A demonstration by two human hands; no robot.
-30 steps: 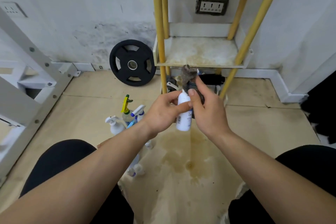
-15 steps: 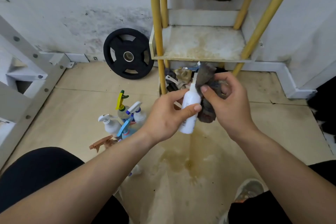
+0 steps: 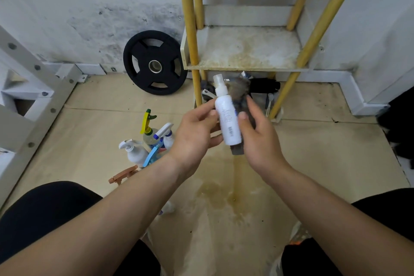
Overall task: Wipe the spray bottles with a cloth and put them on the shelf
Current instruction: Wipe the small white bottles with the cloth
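Bottle (image 3: 227, 119) now upright, cloth (image 3: 238, 96) behind.

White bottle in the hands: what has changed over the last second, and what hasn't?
The right hand has shifted the grey cloth from the top of the white spray bottle to behind its body, its thumb now on the front. The left hand has loosened to a fingertip hold. The bottle now stands more upright. The shelf stays bare; the other bottles remain on the floor.

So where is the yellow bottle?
In the head view, the yellow bottle stands on the floor left of the hands, among other bottles, below the weight plate.
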